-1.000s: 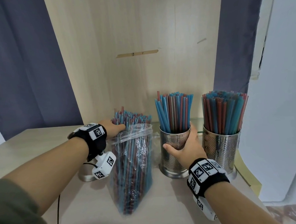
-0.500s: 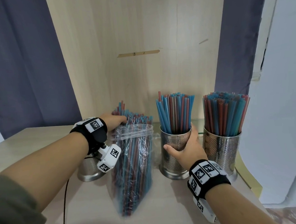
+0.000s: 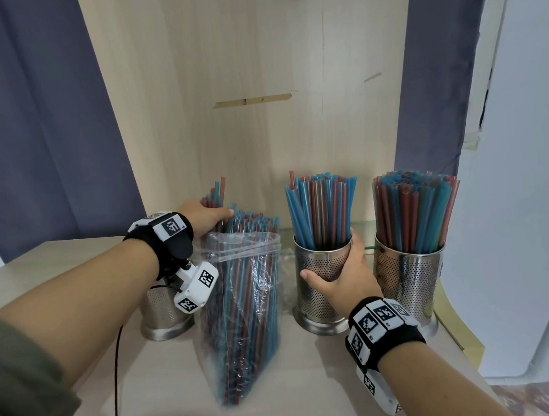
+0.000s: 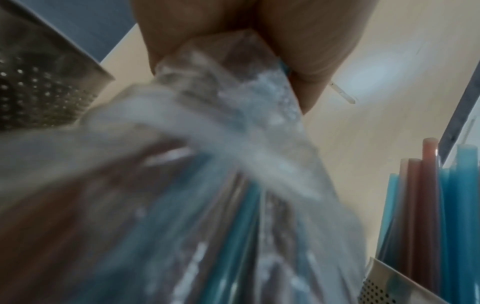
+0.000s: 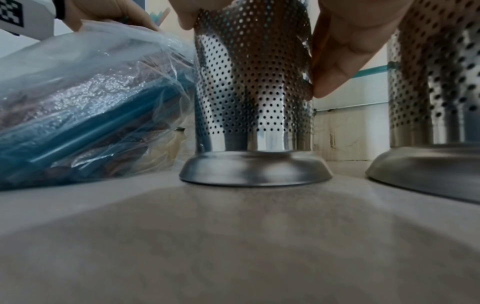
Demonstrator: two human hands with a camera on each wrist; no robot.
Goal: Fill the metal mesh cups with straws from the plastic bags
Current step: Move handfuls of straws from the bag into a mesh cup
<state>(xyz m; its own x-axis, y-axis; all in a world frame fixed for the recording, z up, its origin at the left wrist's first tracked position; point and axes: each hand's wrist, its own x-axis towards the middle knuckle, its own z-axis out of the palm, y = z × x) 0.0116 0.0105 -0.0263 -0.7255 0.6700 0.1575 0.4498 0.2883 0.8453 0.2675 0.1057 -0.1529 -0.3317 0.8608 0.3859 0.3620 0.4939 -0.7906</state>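
An open clear plastic bag (image 3: pixel 245 308) of blue and red straws leans on the table. My left hand (image 3: pixel 214 215) grips a bunch of straws (image 3: pixel 219 191) at the bag's mouth, raised a little above the others. In the left wrist view the fingers (image 4: pixel 306 67) close round crumpled plastic (image 4: pixel 228 82) and straws. My right hand (image 3: pixel 333 268) grips the middle mesh cup (image 3: pixel 319 301), which stands half filled with straws (image 3: pixel 321 211). The right wrist view shows the thumb (image 5: pixel 187 14) and fingers (image 5: pixel 337 61) on either side of this cup (image 5: pixel 252 92).
A third mesh cup (image 3: pixel 410 283), packed with straws, stands at the right near the table's edge. Another mesh cup (image 3: pixel 165 312) stands behind my left wrist, its inside hidden. A wooden panel rises close behind the cups. A black cable (image 3: pixel 116 375) runs along the table.
My left hand has risen at the bag's mouth, drawing a few straws up above the rest. My right hand has kept its hold on the middle cup.
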